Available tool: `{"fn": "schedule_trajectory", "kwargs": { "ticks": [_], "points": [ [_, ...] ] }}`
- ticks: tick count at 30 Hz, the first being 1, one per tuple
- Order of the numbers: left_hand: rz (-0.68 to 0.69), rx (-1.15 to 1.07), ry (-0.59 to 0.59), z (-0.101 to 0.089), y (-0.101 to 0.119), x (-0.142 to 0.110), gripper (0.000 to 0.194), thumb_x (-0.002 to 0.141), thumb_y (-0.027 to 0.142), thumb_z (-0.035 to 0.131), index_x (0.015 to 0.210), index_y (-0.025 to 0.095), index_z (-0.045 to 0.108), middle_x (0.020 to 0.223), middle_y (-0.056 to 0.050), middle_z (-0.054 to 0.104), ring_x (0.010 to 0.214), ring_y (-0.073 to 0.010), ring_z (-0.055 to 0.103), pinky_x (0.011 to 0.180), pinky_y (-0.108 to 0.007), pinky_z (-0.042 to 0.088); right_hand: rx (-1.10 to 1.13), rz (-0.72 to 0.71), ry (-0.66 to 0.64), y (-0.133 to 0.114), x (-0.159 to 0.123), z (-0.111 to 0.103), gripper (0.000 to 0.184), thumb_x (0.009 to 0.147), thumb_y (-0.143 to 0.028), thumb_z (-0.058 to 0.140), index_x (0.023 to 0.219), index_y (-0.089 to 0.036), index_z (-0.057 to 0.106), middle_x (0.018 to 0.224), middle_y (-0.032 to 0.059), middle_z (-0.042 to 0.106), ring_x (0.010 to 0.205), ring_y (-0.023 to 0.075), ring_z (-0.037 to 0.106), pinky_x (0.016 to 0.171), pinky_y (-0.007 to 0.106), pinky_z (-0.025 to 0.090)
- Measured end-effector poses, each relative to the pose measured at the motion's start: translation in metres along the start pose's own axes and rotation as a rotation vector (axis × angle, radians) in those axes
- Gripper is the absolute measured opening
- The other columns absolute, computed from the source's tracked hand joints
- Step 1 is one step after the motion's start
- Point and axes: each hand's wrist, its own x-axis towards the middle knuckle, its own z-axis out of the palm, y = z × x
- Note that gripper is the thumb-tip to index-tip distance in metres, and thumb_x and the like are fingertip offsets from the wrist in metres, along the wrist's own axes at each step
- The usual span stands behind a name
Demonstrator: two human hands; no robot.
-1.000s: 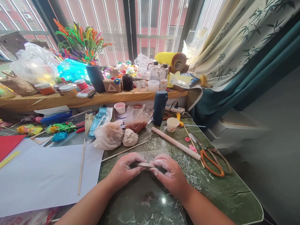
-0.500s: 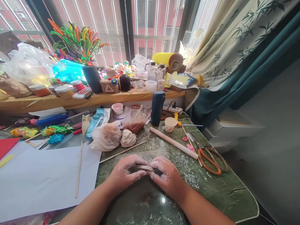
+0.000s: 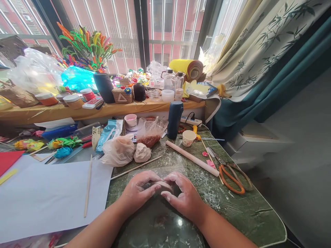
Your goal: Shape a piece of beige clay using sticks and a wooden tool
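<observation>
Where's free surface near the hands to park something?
Free: the white paper sheet left of the left hand, past the thin stick; and the green tabletop right of the right hand, below the scissors. Crowded: ahead, among the dough lump, bags and rolling pin.

We are seeing a dark blue bottle [image 3: 174, 119] standing upright on the green table [image 3: 245, 210]. Right of that bottle a paper cup [image 3: 188, 137] is sitting, with a wooden roller [image 3: 191, 158] lying before it and orange-handled scissors [image 3: 232, 179] resting farther right.
</observation>
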Motion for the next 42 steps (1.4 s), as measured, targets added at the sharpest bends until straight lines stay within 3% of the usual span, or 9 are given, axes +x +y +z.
{"fn": "schedule_trajectory", "kwargs": {
  "ticks": [4,9,13,18,24,27,33,36,42],
  "points": [
    [-0.261,-0.368,0.141,0.007,-0.003,0.002,0.033,0.085,0.051,0.075,0.094,0.019,0.072,0.093,-0.006,0.075,0.085,-0.0225,0.068,0.075,-0.029,0.052,0.145,0.223,-0.121,0.004,0.005,0.001,0.015,0.086,-0.032,0.072,0.099,-0.024,0.071,0.093,0.0033,0.073,0.086,0.0226,0.066,0.081,0.035,0.054],
    [-0.44,-0.817,0.179,0.016,0.009,0.003,0.041,0.082,0.053,0.077,0.103,0.019,0.067,0.103,-0.009,0.075,0.09,-0.0246,0.072,0.074,-0.031,0.056,0.869,0.442,-0.032,-0.01,0.011,0.007,0.039,0.087,-0.043,0.074,0.12,-0.023,0.067,0.112,0.0071,0.074,0.104,0.0258,0.069,0.097,0.043,0.054],
    [-0.435,-0.812,0.219,0.01,0.012,0.003,0.05,0.078,0.049,0.084,0.114,0.019,0.068,0.114,-0.012,0.073,0.104,-0.0282,0.07,0.084,-0.035,0.057,1.285,0.572,0.096,-0.024,0.016,0.018,0.037,0.095,-0.044,0.062,0.121,-0.019,0.067,0.123,0.0115,0.073,0.116,0.0289,0.068,0.103,0.05,0.052],
    [-0.379,-0.684,0.335,0.001,-0.001,0.005,0.05,0.073,0.052,0.087,0.106,0.018,0.071,0.117,-0.013,0.073,0.111,-0.0302,0.067,0.09,-0.039,0.057,1.435,0.627,0.231,-0.022,0.017,0.026,0.03,0.095,-0.04,0.058,0.114,-0.02,0.07,0.12,0.0082,0.075,0.125,0.0284,0.064,0.112,0.053,0.046],
    [-0.407,-0.723,0.423,-0.001,-0.011,0.006,0.037,0.081,0.05,0.08,0.098,0.018,0.071,0.105,-0.01,0.075,0.108,-0.0268,0.069,0.093,-0.038,0.055,1.396,0.62,0.276,-0.017,0.013,0.019,0.029,0.095,-0.042,0.059,0.113,-0.023,0.072,0.128,0.006,0.073,0.131,0.0276,0.06,0.116,0.053,0.043],
    [-0.395,-0.914,0.4,0.004,-0.006,0.005,0.035,0.087,0.046,0.076,0.108,0.018,0.07,0.123,-0.013,0.072,0.121,-0.0285,0.064,0.106,-0.041,0.049,1.31,0.548,0.272,-0.021,0.01,0.02,0.042,0.1,-0.049,0.052,0.128,-0.023,0.067,0.142,0.0073,0.064,0.138,0.0279,0.054,0.119,0.054,0.039],
    [-0.474,-1.411,0.113,0.012,0.014,-0.003,0.065,0.103,0.061,0.042,0.141,0.01,0.057,0.15,-0.019,0.055,0.145,-0.0333,0.044,0.123,-0.047,0.03,0.362,0.179,0.011,-0.03,-0.003,0.025,0.069,0.093,-0.039,0.07,0.155,-0.034,0.042,0.164,0.002,0.038,0.154,0.0305,0.027,0.127,0.054,0.02],
    [-0.513,-1.49,0.079,0.009,0.013,-0.006,0.069,0.104,0.06,0.038,0.146,0.006,0.052,0.149,-0.02,0.056,0.146,-0.0355,0.043,0.124,-0.048,0.025,0.084,-0.003,-0.009,-0.025,-0.007,0.024,0.064,0.093,-0.028,0.068,0.153,-0.034,0.046,0.162,0.0028,0.041,0.152,0.0324,0.031,0.126,0.056,0.024],
    [-0.408,-1.44,0.081,0.004,0.006,-0.004,0.074,0.104,0.063,0.034,0.152,0.009,0.046,0.156,-0.02,0.048,0.15,-0.0357,0.036,0.126,-0.052,0.018,0.405,0.285,0.254,-0.008,-0.002,0.03,0.04,0.097,-0.036,0.062,0.137,-0.03,0.06,0.149,0.0073,0.057,0.141,0.0295,0.049,0.121,0.054,0.035]
  ]
}}
